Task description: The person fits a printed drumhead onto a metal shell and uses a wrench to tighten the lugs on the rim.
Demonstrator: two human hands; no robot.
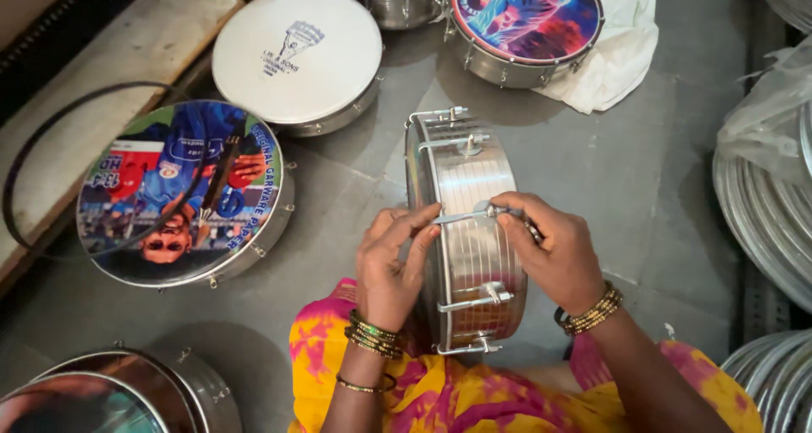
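Note:
A shiny metal drum stands on its edge on the floor between my knees, its ribbed steel shell facing up. My left hand grips the drum's left rim, with the index finger laid on a metal tension hook. My right hand pinches the nut end of that same hook on top of the shell. Other hooks with nuts sit further along the shell, one near the top and one near my lap.
Around me on the grey floor lie finished drums: a white-headed one, one with a printed portrait, one with a colourful tiger print, another at bottom left. Stacked metal rings stand at right. A white cloth lies behind.

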